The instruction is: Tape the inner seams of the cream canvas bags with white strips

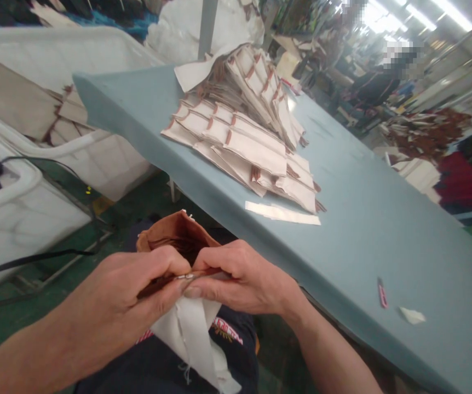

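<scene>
Close to my body, both hands pinch the folded edge of a brown and cream fabric piece point(178, 232). My left hand point(137, 284) is closed on the edge from the left, thumb below. My right hand point(240, 273) grips the same edge from the right, its thumb almost meeting the left one. Brown cloth opens up beyond my fingers, and a cream strip point(197, 334) with frayed thread ends hangs beneath them. The part of the edge between the fingertips is mostly hidden.
A blue-grey table point(363, 230) slants across the right, bearing stacked cream fabric pieces point(256, 148) with brown edging, a pale strip point(283, 213), a pink-handled cutter point(382, 293) and a white scrap point(412, 315). White bins point(108, 164) with fabric stand left. Another person point(379, 82) is in the background.
</scene>
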